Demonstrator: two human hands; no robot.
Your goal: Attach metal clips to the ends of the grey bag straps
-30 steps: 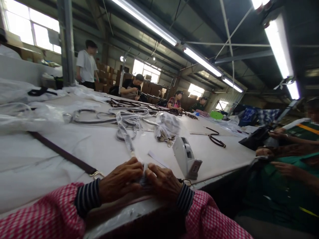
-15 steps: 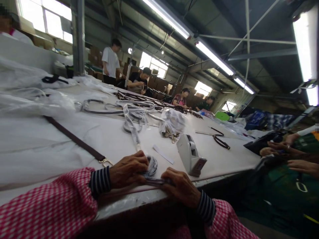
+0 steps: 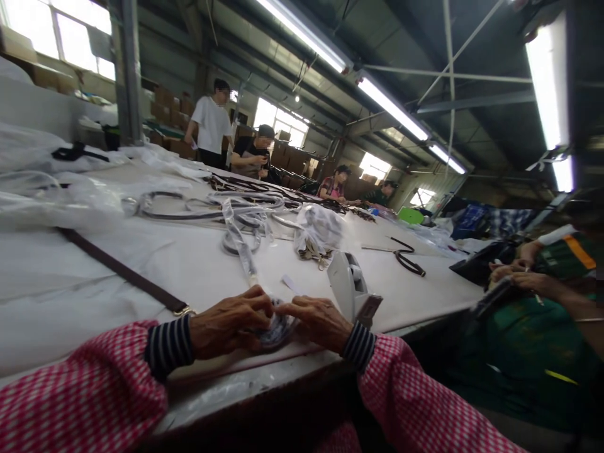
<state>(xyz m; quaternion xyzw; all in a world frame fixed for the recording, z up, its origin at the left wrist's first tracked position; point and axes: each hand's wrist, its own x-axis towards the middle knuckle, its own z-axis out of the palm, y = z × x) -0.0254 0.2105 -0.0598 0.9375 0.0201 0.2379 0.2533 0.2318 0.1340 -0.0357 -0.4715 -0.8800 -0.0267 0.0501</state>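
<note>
A flat dark-brown strap with a gold-coloured clasp (image 3: 123, 270) lies leftmost; beside it, the left hand's (image 3: 226, 324) bent fingers grip a round, shiny grey coil (image 3: 277, 338) at the surface's (image 3: 406, 305) near edge. The right hand (image 3: 321, 322), just now set apart from the coil, has returned, index finger touching its top; whether it pinches, I cannot tell. Both hands thus seem to steady the coil, before a white tape dispenser (image 3: 346, 286).

My right grip (image 3: 318, 319), held apart half a second ago, has come back close beside my left grip (image 3: 229, 322) at the grey coil (image 3: 277, 335).
</note>
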